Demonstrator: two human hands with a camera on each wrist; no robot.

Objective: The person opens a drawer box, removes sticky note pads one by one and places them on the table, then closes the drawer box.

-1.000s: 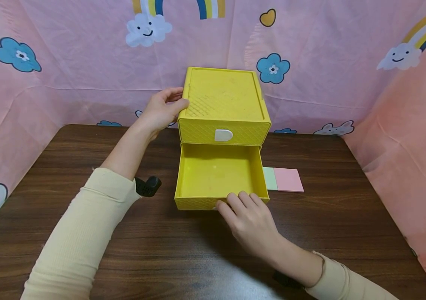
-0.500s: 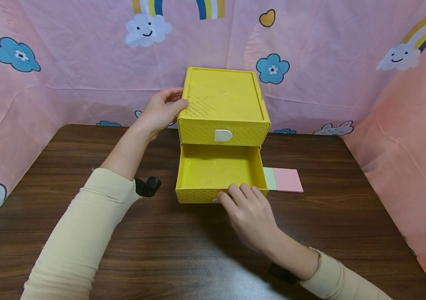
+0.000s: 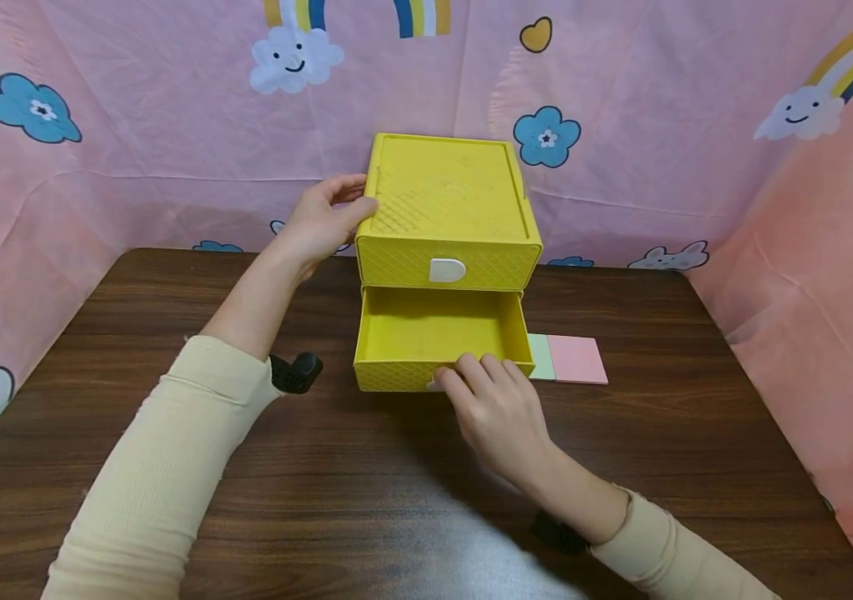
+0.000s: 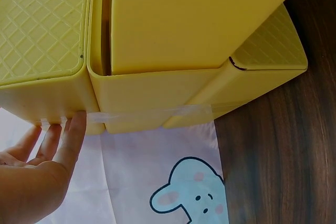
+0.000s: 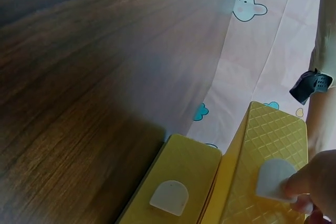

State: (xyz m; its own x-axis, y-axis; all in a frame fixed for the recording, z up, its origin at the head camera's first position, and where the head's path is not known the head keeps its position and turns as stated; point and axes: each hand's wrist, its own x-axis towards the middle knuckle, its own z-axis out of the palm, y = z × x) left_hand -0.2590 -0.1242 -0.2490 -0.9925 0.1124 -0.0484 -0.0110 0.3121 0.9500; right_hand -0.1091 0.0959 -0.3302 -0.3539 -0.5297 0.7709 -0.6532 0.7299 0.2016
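A yellow drawer unit (image 3: 456, 183) with stacked tiers stands at the back of the table. Its middle drawer (image 3: 396, 377) is partly pulled out, and the visible inside is bare. My right hand (image 3: 499, 412) pinches that drawer's white handle (image 5: 270, 178), fingertips over the front rim. On the unit's upper left side rests my left hand (image 3: 324, 218), thumb on the top edge; in the left wrist view its fingers (image 4: 72, 137) lie nearly straight against the side wall. The top drawer (image 3: 399, 265) is closed. So is the bottom drawer (image 5: 197, 163), seen in the right wrist view.
Pink sticky notes (image 3: 579, 360) and green sticky notes (image 3: 542, 357) lie right of the unit on the dark wooden table (image 3: 283, 500). A pink printed cloth (image 3: 171, 125) hangs behind and at the sides. Clear tape (image 4: 194, 109) runs along the unit's side.
The middle drawer has slid inward, away from me, with my right hand on its handle. My left hand has stayed in place on the unit.
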